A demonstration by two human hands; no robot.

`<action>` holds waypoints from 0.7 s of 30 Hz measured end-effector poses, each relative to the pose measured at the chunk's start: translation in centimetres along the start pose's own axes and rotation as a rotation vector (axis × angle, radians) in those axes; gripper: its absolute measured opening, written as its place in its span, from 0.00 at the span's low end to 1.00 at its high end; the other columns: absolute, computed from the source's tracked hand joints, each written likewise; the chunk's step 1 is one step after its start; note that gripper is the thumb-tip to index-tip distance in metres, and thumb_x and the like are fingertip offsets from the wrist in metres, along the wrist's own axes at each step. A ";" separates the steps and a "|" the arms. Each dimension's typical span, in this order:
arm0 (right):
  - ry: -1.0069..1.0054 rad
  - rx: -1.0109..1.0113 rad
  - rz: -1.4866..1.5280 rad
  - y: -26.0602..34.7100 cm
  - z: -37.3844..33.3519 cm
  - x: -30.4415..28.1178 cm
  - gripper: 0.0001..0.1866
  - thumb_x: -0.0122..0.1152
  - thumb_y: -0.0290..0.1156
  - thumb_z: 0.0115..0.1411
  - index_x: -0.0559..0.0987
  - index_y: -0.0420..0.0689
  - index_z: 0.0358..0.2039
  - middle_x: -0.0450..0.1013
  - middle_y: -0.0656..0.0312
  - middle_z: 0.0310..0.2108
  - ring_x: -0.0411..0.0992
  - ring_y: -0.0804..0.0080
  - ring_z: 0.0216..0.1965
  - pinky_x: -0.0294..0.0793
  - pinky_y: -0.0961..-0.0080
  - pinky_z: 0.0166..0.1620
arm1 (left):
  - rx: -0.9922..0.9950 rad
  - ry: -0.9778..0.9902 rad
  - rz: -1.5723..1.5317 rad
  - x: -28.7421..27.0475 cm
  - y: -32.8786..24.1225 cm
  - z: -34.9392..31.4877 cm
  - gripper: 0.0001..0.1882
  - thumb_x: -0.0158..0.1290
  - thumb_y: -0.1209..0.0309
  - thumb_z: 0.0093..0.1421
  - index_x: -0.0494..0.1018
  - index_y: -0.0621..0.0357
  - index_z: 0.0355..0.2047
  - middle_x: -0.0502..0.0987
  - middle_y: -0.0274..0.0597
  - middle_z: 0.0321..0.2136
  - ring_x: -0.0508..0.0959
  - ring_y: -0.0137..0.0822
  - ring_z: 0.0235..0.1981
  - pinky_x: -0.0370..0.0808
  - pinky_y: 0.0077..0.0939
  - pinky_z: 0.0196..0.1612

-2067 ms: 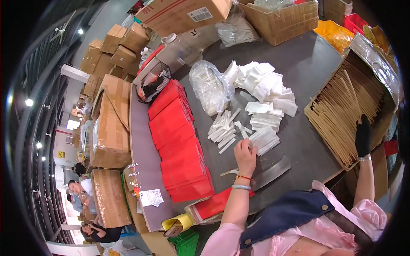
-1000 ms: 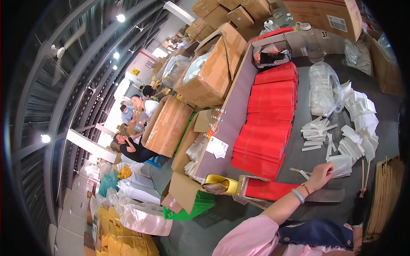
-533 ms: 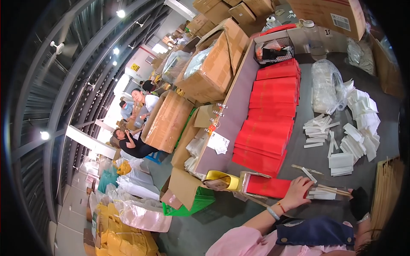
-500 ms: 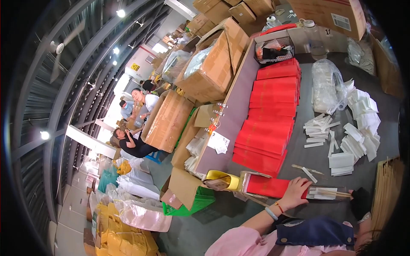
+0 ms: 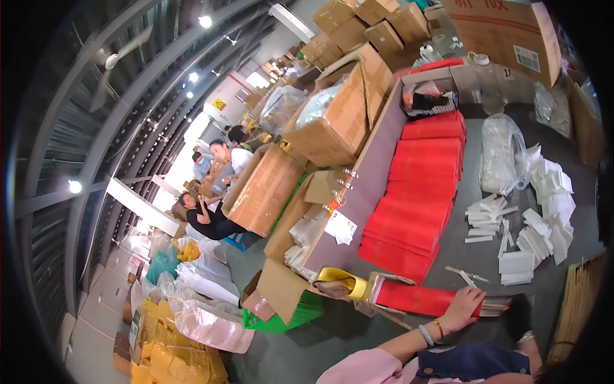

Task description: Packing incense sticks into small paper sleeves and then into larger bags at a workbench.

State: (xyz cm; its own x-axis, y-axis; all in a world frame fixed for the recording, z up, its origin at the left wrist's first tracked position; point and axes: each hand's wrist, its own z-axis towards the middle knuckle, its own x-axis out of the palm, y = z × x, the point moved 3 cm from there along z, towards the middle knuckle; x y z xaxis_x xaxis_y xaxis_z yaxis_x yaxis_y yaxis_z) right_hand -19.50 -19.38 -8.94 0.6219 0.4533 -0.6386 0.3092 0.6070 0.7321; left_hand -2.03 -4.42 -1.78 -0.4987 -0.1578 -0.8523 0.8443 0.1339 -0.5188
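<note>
Red packet (image 5: 412, 299) under left fingers (image 5: 474, 296), right hand (image 5: 517, 315) near, grip unclear

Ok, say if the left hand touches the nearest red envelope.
Touching: the head view shows the left hand laid across one end of the red envelope.

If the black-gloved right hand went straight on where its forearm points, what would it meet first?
Probably the nearest white packets beyond the right hand, though its height is hard to judge.
</note>
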 end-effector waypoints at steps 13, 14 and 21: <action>0.461 -0.148 -0.452 6.4 2.4 -3.5 0.29 0.75 0.45 0.25 0.75 0.47 0.29 0.68 0.57 0.36 0.66 0.58 0.44 0.62 0.59 0.46 | 0.199 0.333 0.194 -5.7 -3.7 3.6 0.07 0.58 0.72 0.42 0.75 0.55 0.24 0.69 0.50 0.39 0.68 0.49 0.44 0.70 0.39 0.40; 0.471 -0.137 -0.458 5.9 2.3 -4.3 0.29 0.75 0.45 0.25 0.75 0.47 0.29 0.68 0.57 0.36 0.66 0.58 0.44 0.62 0.59 0.46 | 0.230 0.282 0.190 -7.5 -3.2 4.2 0.06 0.58 0.73 0.41 0.74 0.56 0.23 0.69 0.50 0.38 0.69 0.49 0.43 0.70 0.39 0.40; -0.026 0.118 -0.350 4.4 1.8 -8.3 0.33 0.76 0.30 0.24 0.71 0.44 0.36 0.67 0.55 0.35 0.67 0.51 0.41 0.65 0.59 0.45 | 0.046 -0.193 0.252 -12.9 5.5 3.8 0.11 0.58 0.74 0.44 0.74 0.60 0.30 0.71 0.49 0.40 0.71 0.51 0.42 0.71 0.42 0.45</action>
State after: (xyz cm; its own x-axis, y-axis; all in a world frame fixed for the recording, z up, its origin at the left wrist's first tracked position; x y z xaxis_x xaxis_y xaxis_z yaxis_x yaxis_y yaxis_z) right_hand -22.00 -21.66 -0.05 0.4817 0.2137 -0.8499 0.5864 0.6420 0.4938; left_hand 9.77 -5.34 6.63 -0.2301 -0.3085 -0.9230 0.9467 0.1487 -0.2857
